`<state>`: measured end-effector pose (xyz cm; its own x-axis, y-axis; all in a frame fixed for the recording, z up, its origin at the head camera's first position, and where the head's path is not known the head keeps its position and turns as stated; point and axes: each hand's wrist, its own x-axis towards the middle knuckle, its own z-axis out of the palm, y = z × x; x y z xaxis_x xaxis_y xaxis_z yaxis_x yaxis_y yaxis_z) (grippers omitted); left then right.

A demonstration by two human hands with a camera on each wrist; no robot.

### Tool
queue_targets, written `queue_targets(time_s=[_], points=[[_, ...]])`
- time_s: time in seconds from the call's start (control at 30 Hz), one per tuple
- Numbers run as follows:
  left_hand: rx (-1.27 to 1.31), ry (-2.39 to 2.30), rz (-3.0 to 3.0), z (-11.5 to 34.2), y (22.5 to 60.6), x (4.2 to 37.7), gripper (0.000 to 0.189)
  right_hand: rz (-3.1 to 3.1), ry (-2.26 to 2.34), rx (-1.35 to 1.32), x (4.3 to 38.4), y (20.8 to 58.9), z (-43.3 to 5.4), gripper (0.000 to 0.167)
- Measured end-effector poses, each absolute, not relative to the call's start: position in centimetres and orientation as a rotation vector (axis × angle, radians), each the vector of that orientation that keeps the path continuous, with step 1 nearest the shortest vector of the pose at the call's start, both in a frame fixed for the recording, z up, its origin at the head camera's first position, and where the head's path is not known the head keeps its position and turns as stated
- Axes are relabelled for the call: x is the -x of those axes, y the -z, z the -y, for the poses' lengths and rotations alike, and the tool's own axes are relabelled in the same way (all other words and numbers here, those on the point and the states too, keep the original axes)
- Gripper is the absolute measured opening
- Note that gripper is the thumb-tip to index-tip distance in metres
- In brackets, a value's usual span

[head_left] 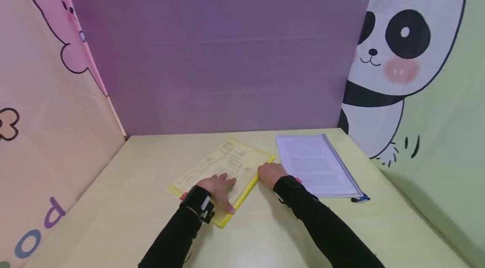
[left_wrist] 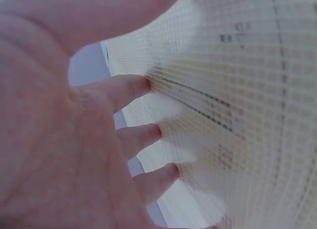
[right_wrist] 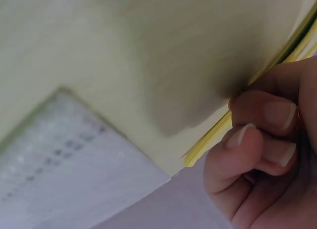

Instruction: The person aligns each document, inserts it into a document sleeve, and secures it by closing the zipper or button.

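Note:
A yellow zip document pouch [head_left: 212, 160] with printed sheets inside lies slanted on the table. My left hand [head_left: 217, 188] rests on it with fingers spread, the thumb close to its yellow zip edge [head_left: 247, 190]. In the left wrist view the fingertips [left_wrist: 141, 84] touch the mesh-patterned cover. Near the pouch's far right corner my right hand [head_left: 271, 174] pinches the zip edge with curled fingers, seen closely in the right wrist view. Any zip pull there is hidden by the fingers.
Right of the yellow pouch lies a second pouch [head_left: 303, 158] with white sheets and a blue zip edge; its blue pull [head_left: 361, 198] is at the near corner. A purple panel [head_left: 235, 49] stands behind the table [head_left: 125, 200], with cartoon-printed walls on both sides.

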<state>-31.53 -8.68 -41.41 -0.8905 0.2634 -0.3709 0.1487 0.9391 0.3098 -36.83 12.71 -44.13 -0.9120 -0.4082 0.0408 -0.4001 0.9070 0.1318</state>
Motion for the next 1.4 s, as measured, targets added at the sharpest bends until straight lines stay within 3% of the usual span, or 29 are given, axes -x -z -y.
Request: queue_targets(time_s=[0.43,1.4], points=[[-0.338,-0.348,-2.682,8.8,41.5,31.9,0.102,2.913,0.165,-0.77,36.8,44.3,-12.9,0.022],[-0.349,-0.346,-2.703,8.8,41.3,31.4,0.1,2.955,0.208,-0.699,36.0,44.1,-12.2,0.02]])
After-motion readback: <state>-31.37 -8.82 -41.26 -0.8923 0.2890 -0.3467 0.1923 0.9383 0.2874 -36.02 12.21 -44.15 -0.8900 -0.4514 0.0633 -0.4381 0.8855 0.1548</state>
